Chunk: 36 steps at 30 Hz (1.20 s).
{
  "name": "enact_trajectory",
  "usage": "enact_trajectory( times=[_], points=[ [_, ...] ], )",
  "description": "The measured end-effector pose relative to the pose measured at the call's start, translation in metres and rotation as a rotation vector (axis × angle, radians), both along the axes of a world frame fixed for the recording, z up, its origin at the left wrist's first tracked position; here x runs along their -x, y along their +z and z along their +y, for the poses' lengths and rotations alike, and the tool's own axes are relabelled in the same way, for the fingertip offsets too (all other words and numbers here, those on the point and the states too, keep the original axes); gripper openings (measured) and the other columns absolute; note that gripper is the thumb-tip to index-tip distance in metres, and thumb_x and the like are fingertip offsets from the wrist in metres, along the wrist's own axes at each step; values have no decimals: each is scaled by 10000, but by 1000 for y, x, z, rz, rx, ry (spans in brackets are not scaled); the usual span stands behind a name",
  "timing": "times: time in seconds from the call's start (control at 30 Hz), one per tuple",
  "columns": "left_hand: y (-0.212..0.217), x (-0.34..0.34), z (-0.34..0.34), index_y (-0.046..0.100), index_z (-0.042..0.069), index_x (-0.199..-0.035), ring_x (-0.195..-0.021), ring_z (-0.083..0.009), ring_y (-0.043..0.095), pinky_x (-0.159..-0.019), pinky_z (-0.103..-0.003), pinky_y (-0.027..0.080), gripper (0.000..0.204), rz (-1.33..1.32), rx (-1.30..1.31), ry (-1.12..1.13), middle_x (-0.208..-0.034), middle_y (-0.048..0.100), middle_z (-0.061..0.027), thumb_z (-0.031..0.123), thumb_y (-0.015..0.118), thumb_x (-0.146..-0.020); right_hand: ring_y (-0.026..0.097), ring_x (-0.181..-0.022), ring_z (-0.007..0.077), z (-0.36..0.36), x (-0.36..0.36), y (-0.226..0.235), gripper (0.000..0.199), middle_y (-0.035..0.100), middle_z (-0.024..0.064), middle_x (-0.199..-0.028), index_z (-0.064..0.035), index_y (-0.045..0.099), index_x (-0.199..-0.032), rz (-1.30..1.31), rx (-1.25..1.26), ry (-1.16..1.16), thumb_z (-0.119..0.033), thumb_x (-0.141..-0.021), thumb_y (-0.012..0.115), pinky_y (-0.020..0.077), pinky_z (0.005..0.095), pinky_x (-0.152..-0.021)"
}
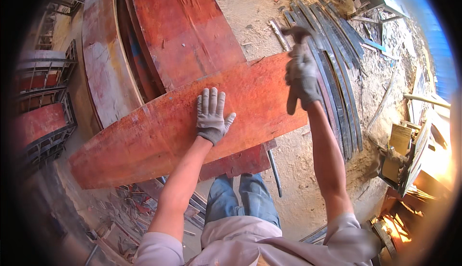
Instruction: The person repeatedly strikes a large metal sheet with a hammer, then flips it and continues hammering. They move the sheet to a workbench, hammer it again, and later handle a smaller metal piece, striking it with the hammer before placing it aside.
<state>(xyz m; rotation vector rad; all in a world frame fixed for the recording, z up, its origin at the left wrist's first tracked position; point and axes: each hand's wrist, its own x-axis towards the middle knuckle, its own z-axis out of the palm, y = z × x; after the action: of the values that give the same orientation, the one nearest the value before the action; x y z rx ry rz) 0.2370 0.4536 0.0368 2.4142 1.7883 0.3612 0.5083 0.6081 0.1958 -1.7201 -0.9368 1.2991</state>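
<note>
Sandy yard floor (308, 179) with stacked curved red panels (183, 30); left hand (211, 116) fingers spread flat pinning long red board (159, 131) across knees, right hand (302, 73) fingers closed round raised hammer (297, 34), steel strips (337, 64) beside.

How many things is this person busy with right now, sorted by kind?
Gloved hands: 2, the left hand flat on the board, the right hand raised.
Hammers: 1, the hammer gripped in the right hand.
Red boards under the left hand: 1, a long curved red board.
Total: 4.
</note>
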Motion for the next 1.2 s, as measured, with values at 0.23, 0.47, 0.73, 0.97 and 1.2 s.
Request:
enact_trajectory(
  times=[0.23,0.47,0.73,0.97,1.2],
  points=[
    [1,4,0,331,44,-1620,-1588,-462,173,-1287,-614,133,881,57,70,0,-1708,240,-230,521,651,-952,602,-533,144,-4,6,2,495,594,47,-697,-34,591,-1003,-303,26,70,-517,-1085,525,486,302,-463],
    [13,4,1,334,46,-1619,-1580,-467,192,-1284,-617,137,875,-4,9,-26,-1695,263,-240,533,638,-959,565,-498,132,-32,15,-30,474,564,31,-643,-45,576,-945,-338,239,-19,-491,-1097,525,486,321,-473],
    [13,-2,8,345,41,-1608,-1567,-477,219,-1276,-626,161,864,-43,-57,-41,-1688,275,-240,514,656,-954,706,-617,260,-32,18,-23,497,686,122,-719,-43,623,-933,-328,234,156,-507,-1073,511,542,455,-577],
    [10,1,11,347,53,-1607,-1567,-474,224,-1274,-628,174,865,-16,-36,-28,-1684,287,-236,515,666,-949,664,-557,211,-4,4,-33,550,659,109,-695,-42,650,-983,-551,167,290,-566,-1069,505,524,399,-530],
    [10,5,3,339,53,-1610,-1572,-469,209,-1276,-625,174,870,14,-54,-41,-1684,281,-235,524,657,-951,606,-504,143,-19,7,-17,532,635,56,-673,-44,646,-1012,-375,285,338,-548,-1084,494,538,322,-486]
  ],
)
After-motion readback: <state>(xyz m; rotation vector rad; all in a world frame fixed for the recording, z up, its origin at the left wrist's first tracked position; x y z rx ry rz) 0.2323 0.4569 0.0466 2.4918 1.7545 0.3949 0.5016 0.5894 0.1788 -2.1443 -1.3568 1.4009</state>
